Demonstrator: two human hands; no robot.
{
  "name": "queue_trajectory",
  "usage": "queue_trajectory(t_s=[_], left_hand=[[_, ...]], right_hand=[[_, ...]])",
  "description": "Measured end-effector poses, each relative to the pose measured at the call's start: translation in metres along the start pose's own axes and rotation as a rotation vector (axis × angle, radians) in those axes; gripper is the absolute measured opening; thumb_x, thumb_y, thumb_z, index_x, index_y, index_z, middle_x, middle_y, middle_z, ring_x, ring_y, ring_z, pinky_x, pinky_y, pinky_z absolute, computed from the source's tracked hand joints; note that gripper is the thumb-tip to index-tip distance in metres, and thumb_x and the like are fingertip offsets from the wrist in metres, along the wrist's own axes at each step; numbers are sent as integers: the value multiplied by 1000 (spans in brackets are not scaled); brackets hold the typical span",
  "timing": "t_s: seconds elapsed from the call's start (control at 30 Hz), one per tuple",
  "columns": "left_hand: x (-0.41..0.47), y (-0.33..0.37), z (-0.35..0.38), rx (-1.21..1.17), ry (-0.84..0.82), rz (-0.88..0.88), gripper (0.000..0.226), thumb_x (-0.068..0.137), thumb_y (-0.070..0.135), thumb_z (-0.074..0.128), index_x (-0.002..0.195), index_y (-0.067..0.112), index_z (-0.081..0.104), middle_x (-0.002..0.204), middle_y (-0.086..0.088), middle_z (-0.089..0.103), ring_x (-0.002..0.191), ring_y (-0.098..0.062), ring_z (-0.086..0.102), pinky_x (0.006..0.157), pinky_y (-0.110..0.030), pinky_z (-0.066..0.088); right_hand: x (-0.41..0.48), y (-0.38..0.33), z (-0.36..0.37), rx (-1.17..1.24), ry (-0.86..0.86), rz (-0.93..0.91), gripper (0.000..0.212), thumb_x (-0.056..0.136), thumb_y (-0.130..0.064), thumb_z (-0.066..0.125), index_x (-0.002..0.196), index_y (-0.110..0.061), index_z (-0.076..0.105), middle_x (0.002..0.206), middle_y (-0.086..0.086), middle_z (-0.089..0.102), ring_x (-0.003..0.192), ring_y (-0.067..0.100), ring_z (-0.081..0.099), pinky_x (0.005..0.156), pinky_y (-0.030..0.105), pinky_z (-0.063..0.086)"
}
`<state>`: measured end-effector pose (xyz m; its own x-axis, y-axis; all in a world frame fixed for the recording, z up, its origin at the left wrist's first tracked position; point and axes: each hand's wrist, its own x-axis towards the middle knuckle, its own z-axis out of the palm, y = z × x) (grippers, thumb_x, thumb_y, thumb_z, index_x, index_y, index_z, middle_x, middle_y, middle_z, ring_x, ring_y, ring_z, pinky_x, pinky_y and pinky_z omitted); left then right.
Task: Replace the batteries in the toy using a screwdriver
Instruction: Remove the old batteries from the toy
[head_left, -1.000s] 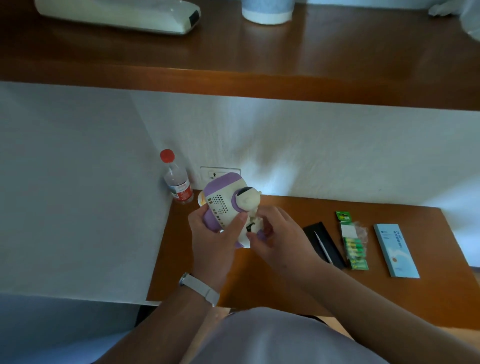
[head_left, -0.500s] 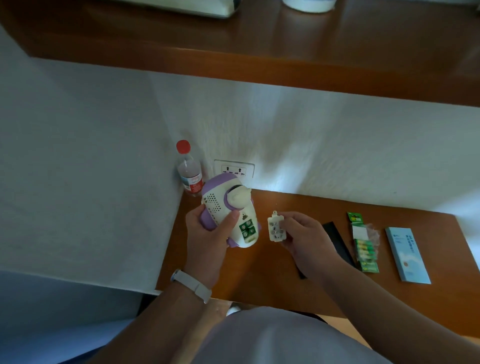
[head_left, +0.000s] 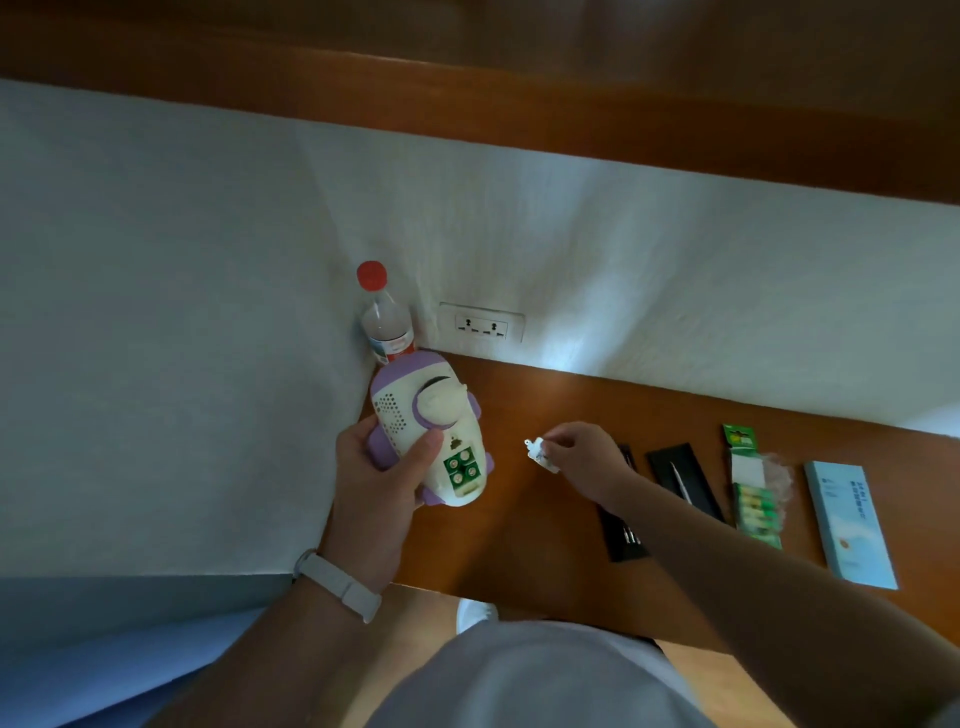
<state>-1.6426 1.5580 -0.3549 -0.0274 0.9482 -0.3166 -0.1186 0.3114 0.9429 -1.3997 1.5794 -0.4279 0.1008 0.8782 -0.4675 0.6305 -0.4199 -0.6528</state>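
My left hand (head_left: 382, 480) grips a white and purple toy (head_left: 431, 431) above the left end of the wooden desk (head_left: 519, 519). The toy's battery compartment (head_left: 461, 466) is uncovered and shows green batteries. My right hand (head_left: 582, 457) pinches the small white battery cover (head_left: 540, 453) just above the desk, to the right of the toy. A pack of green batteries (head_left: 756, 504) lies further right. A thin metal tool (head_left: 683, 483) rests on a black case (head_left: 685, 480).
A red-capped water bottle (head_left: 387, 322) stands in the corner by a wall socket (head_left: 482, 323). A second black case (head_left: 621, 525) lies under my right forearm. A light blue booklet (head_left: 849, 525) sits at the far right. A wooden shelf (head_left: 519, 93) hangs overhead.
My right hand pulled the white cover off the toy and carried it right and down toward the desk. The battery compartment now stands uncovered. My left hand kept hold of the toy.
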Motion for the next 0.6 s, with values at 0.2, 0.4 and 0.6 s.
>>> queue_trajectory(t_s=[0.2,0.4,0.6], left_hand=[[1,-1,-3,50,-18,7,45,83,19,81,123,10,63,114,-13,74,101,-34,74,76,-61,59],[4,-3,0,80,0,-17,43,80,16,75,121,9,64,110,-10,75,98,-31,75,72,-55,62],[12,-7,5,70,-40,-9,50,79,25,80,123,9,63,113,-16,73,99,-37,73,75,-68,56]], right_hand=[[43,18,2,-266,6,-106,23,97,-24,54,82,-13,66,84,-3,56,77,14,55,62,18,34],[60,27,5,-285,1,-146,17,95,-26,56,88,-13,65,89,-2,53,79,14,53,64,20,34],[49,25,-2,-247,42,-177,11,93,-35,57,93,-24,57,96,-6,51,81,10,53,68,22,39]])
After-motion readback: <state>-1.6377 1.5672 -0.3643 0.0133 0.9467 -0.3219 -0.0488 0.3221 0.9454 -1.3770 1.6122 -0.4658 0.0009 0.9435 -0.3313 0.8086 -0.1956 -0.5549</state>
